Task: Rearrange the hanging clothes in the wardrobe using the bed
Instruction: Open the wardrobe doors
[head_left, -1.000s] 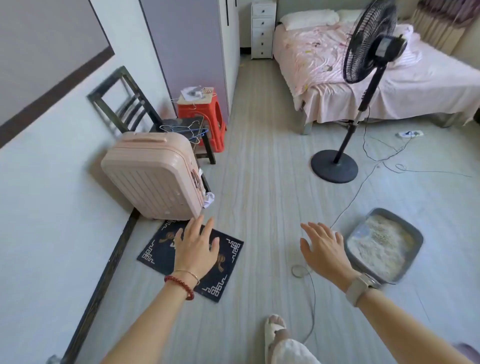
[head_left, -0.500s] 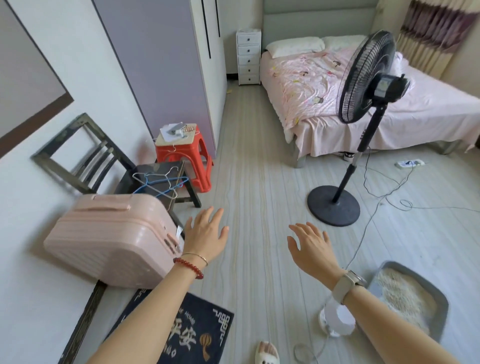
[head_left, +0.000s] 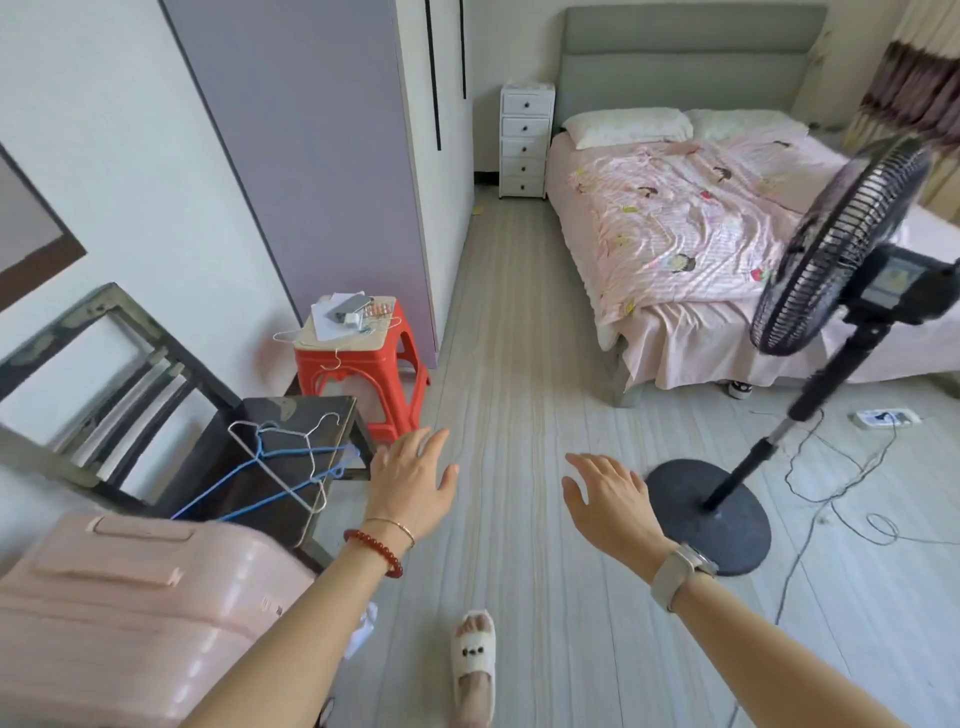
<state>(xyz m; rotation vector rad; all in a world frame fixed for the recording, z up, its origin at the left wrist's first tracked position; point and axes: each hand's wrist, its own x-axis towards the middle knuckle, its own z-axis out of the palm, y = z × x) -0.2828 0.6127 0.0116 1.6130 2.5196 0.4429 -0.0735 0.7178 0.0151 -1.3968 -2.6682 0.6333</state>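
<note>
The wardrobe (head_left: 332, 156) stands at the left wall with a lilac side panel and white doors, all closed. No hanging clothes show. The bed (head_left: 691, 234) with pink sheets and two pillows lies at the far right. Both my arms reach forward over the floor. My left hand (head_left: 413, 480) is open with spread fingers and holds nothing. My right hand (head_left: 610, 499) is open too, palm down and empty. Several wire hangers (head_left: 283, 467), blue and white, lie on a dark wooden chair (head_left: 218, 441) to my left.
A pink suitcase (head_left: 130, 613) lies at my lower left. A red stool (head_left: 363, 364) with small items stands by the wardrobe. A black pedestal fan (head_left: 831, 260) stands on the right, cables (head_left: 841, 499) and a power strip (head_left: 885, 417) beside it. A white drawer unit (head_left: 524, 140) is at the far wall.
The view has lifted and moved forward along the floor; the mat and grey tray have dropped out of sight. Both hands stay open and raised in front.
</note>
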